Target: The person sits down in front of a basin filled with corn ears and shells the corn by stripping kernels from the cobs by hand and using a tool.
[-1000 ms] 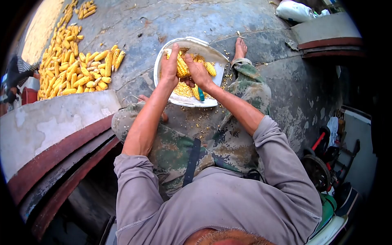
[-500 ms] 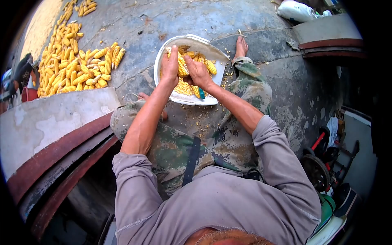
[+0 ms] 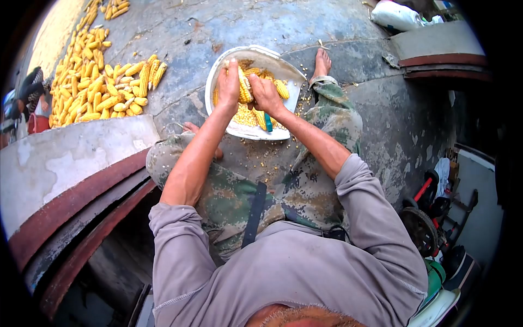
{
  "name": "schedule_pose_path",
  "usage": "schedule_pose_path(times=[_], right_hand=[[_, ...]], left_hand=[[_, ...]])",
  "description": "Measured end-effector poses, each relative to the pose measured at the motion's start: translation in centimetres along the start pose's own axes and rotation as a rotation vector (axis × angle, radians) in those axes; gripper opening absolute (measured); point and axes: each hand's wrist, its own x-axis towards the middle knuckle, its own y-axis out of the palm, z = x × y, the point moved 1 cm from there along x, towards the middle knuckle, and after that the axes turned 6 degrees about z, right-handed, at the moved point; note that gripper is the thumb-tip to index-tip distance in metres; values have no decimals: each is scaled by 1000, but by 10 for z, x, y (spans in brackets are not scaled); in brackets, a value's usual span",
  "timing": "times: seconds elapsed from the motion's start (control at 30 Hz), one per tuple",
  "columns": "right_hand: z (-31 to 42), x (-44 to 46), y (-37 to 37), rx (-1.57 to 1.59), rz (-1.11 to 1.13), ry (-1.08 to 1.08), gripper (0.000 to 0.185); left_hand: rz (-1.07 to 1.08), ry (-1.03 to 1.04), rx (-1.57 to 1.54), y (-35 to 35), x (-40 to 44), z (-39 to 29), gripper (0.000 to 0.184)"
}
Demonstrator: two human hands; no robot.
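Over a white basin (image 3: 295,97) my left hand (image 3: 229,87) is wrapped round a yellow corn cob (image 3: 244,91), held tilted. My right hand (image 3: 265,96) is closed against the cob's right side, its thumb pressing near the upper end; its curled fingertips are partly hidden. In the basin lie loose corn kernels (image 3: 245,117) and more corn cobs (image 3: 281,89). A green-handled tool (image 3: 268,122) rests at the basin's near right, just below my right hand; what the rest of it looks like is hidden.
A large pile of corn cobs (image 3: 87,82) spreads over the concrete floor at the left. My bare right foot (image 3: 322,62) stands beside the basin, among scattered kernels. A white sack (image 3: 396,15) lies at the back right. A low ledge (image 3: 81,147) runs along the left.
My right hand has shifted slightly along the cob, and the cob has turned a little in my left hand. The basin and the pile have stayed put.
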Motion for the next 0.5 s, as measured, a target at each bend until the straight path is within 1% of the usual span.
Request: schedule_pose_path(times=[0.07, 0.1, 0.13, 0.17, 0.2, 0.23, 0.27, 0.3, 0.37, 0.4, 0.43, 0.47, 0.5], right_hand=[[-6, 5, -3, 40, -12, -18, 54], [-8, 8, -4, 81, -22, -37, 51], [-13, 12, -5, 159, 15, -61, 49], [-19, 16, -7, 159, 14, -60, 49], [-24, 20, -10, 102, 54, -114, 49], [-23, 20, -10, 45, 94, -168, 50], [-24, 20, -12, -16, 87, -130, 50], [-24, 21, -13, -15, 87, -129, 50], [-23, 24, -15, -153, 96, -209, 53], [-24, 23, -14, -153, 96, -209, 53], [-17, 18, -10, -10, 74, -112, 57], [-12, 14, -8, 132, 52, -13, 61], [-6, 11, -6, 132, 55, -13, 61]], left_hand=[[-73, 138, 68, 2, -7, -13, 69], [-73, 138, 68, 3, -11, -19, 69], [-126, 182, 255, 2, -14, -24, 62], [-178, 225, 443, 1, -17, -29, 55], [-175, 225, 444, 2, -18, -34, 55], [-185, 280, 560, 0, -17, -34, 54], [-196, 335, 675, -2, -17, -36, 52], [-195, 334, 676, -4, -14, -35, 52], [-88, 179, 37, -9, -1, -27, 47], [-19, 81, -128, -14, 3, -23, 42], [-21, 82, -128, -14, -1, -29, 42], [5, 13, -195, -13, -6, -35, 40], [31, -58, -261, -11, -11, -41, 39]])
